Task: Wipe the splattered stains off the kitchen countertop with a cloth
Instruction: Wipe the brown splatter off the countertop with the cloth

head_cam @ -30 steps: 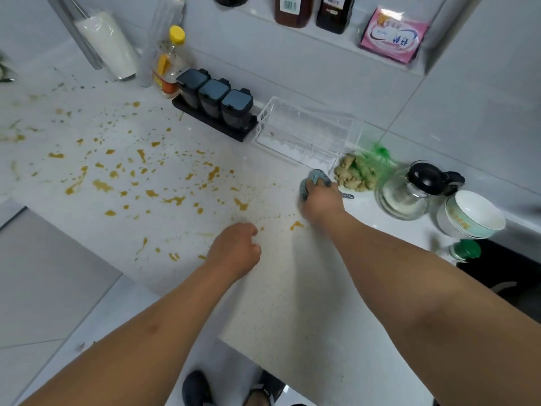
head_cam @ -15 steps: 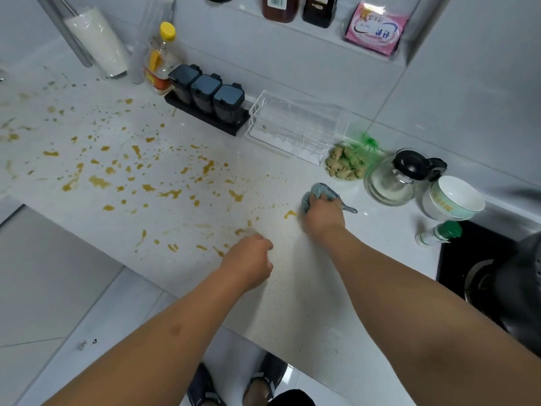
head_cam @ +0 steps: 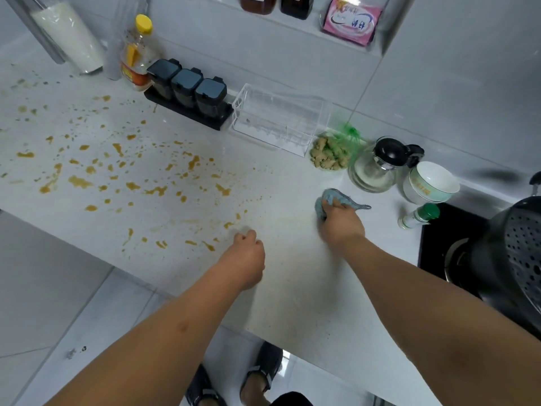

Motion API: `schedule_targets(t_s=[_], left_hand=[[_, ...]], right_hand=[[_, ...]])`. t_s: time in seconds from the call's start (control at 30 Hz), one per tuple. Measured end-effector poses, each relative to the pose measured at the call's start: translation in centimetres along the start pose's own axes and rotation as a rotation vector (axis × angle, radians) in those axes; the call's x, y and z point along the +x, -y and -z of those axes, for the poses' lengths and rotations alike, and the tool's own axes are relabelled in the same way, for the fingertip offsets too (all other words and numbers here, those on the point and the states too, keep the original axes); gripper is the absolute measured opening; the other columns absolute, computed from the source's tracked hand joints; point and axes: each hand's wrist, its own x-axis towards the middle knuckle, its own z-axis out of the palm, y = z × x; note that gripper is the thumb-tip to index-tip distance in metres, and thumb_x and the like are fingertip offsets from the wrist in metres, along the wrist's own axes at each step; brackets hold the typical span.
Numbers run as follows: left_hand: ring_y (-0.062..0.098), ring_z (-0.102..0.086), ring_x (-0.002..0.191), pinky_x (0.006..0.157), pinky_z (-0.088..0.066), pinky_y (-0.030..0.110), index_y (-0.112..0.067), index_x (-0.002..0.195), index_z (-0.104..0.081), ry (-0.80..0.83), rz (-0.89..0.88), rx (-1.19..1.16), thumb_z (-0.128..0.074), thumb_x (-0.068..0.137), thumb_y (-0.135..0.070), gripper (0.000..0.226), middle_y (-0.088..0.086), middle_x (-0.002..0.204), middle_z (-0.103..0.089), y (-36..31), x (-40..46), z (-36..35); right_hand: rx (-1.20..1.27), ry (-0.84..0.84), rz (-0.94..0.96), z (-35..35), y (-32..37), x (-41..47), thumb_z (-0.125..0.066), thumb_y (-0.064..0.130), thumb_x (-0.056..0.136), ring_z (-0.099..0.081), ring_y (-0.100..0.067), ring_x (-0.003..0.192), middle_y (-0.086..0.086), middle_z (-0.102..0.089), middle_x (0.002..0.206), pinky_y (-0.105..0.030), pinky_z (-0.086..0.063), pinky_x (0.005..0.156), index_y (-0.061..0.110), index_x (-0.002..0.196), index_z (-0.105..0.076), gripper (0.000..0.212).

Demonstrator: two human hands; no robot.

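The white countertop carries several orange-brown splatter stains across its left and middle. My right hand presses a blue-grey cloth flat on the counter, right of the stains; part of the cloth sticks out past my fingers. My left hand rests as a loose fist on the counter near the front edge, just right of the nearest stains, holding nothing.
Along the back wall stand a yellow-capped bottle, three dark spice jars and a clear plastic box. Ginger in a green net, a glass pot, a bowl, a small green-capped bottle and a stove pot crowd the right.
My right hand has slid the cloth toward me and to the right, away from the ginger, and the stain beside it is gone. The left fist has barely shifted.
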Motion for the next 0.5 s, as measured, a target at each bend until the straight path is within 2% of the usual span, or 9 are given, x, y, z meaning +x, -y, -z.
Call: schedule_targets(t_s=[0.07, 0.13, 0.27, 0.37, 0.43, 0.5], left_hand=[[0.035, -0.038, 0.125, 0.104, -0.035, 0.039, -0.002, 0.131, -0.050, 0.011, -0.002, 0.042, -0.047, 0.103, -0.018, 0.032, 0.019, 0.140, -0.040, -0.1, 0.0, 0.1], [0.034, -0.039, 0.122, 0.101, -0.036, 0.038, -0.003, 0.127, -0.052, 0.017, 0.000, 0.047, -0.046, 0.102, -0.014, 0.029, 0.019, 0.137, -0.042, -0.1, -0.1, 0.2], [0.035, -0.042, 0.112, 0.088, -0.038, 0.036, -0.005, 0.117, -0.053, 0.022, 0.014, -0.007, -0.044, 0.095, -0.005, 0.024, 0.017, 0.129, -0.041, 0.1, 0.0, 0.6], [0.035, -0.040, 0.112, 0.080, -0.038, 0.035, -0.004, 0.115, -0.056, 0.034, 0.018, -0.044, -0.045, 0.093, -0.004, 0.024, 0.016, 0.126, -0.039, 0.3, 0.3, 0.7], [0.035, -0.041, 0.114, 0.083, -0.042, 0.037, -0.003, 0.113, -0.060, 0.052, 0.025, -0.053, -0.046, 0.093, -0.004, 0.025, 0.015, 0.128, -0.039, 0.5, 0.6, 0.9], [0.034, -0.041, 0.117, 0.095, -0.046, 0.041, -0.002, 0.114, -0.063, 0.071, 0.032, -0.073, -0.048, 0.095, -0.007, 0.024, 0.014, 0.132, -0.038, 0.6, 0.8, 1.2]], right_hand=[[0.000, 0.042, -0.104, 0.9, 1.3, 1.0, -0.040, 0.019, 0.100, -0.032, -0.039, 0.141, -0.017, -0.031, 0.157, -0.049, -0.050, 0.096, 0.019, 0.155, -0.029, 0.056], [0.020, 0.045, -0.080, 0.7, 4.0, 1.5, -0.039, 0.018, 0.100, -0.023, -0.041, 0.146, -0.020, -0.020, 0.161, -0.050, -0.045, 0.100, 0.017, 0.156, -0.023, 0.058], [0.030, -0.065, 0.204, -1.7, 9.9, 0.7, -0.041, 0.021, 0.101, -0.017, -0.039, 0.148, -0.017, -0.018, 0.164, -0.043, -0.031, 0.116, 0.018, 0.156, -0.027, 0.057], [0.038, -0.073, 0.378, -3.5, 10.2, -1.3, -0.048, 0.022, 0.098, -0.019, -0.037, 0.150, -0.015, -0.022, 0.164, -0.038, -0.025, 0.118, 0.020, 0.155, -0.035, 0.059], [0.042, -0.090, 0.446, -4.2, 8.1, -2.7, -0.052, 0.019, 0.095, -0.026, -0.035, 0.148, -0.012, -0.030, 0.162, -0.038, -0.027, 0.116, 0.022, 0.152, -0.043, 0.058], [0.044, -0.117, 0.425, -4.4, 5.0, -3.4, -0.053, 0.015, 0.093, -0.034, -0.035, 0.145, -0.013, -0.036, 0.159, -0.037, -0.028, 0.114, 0.022, 0.148, -0.049, 0.055]])
